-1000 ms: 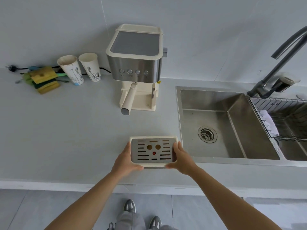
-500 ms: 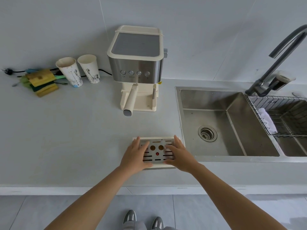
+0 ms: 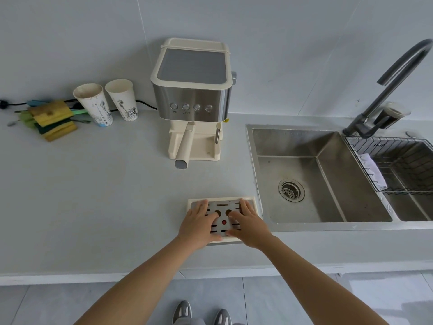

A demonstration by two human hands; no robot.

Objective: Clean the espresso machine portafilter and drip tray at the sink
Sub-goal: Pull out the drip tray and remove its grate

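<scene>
Since half a second ago our hands have slid further over the cream plastic drip tray, which stays on the countertop just left of the sink. Our left hand and right hand lie flat on its slotted metal grate. The fingers are spread and gripping nothing, with the forefingers at the two round holes.

Behind the tray stands the cream and steel espresso machine. Its cream-handled portafilter is locked in and points towards us. Two printed paper cups and a stack of yellow-green sponges sit to the left.

The stainless steel sink has a dark curved faucet and a wire basket with a white cloth in it. The pale grey countertop meets a grey wall.
</scene>
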